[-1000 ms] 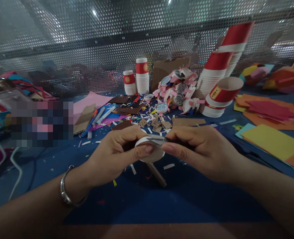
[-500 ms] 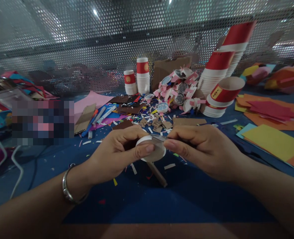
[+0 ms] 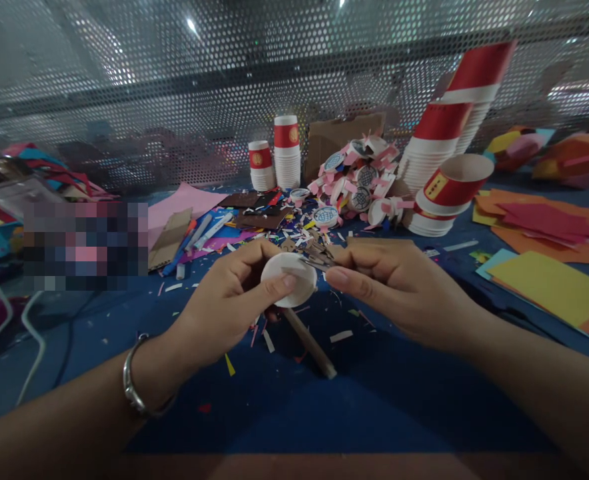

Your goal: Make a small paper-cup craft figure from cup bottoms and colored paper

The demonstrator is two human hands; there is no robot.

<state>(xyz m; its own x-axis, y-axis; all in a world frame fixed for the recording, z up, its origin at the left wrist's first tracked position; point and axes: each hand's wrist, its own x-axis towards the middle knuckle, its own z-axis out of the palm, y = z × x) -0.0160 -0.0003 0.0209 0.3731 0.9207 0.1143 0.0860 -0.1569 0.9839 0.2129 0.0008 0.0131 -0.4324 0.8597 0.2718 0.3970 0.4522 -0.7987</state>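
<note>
Head view: the left hand (image 3: 224,300) was clamped on a white disc (image 3: 302,288), thumb across its face, fingers mostly hidden behind, holding it up off the table (image 3: 254,420); this grip presumably steadied the disc while leaving its right rim exposed. The right hand (image 3: 399,293) pinched a thin metal tool (image 3: 319,264), its tip at that rim, whether touching or just short being unclear. The fingers covered the tool's rear, so its kind could not be told. A brown stick (image 3: 312,347) lay below, its far end out of sight.
</note>
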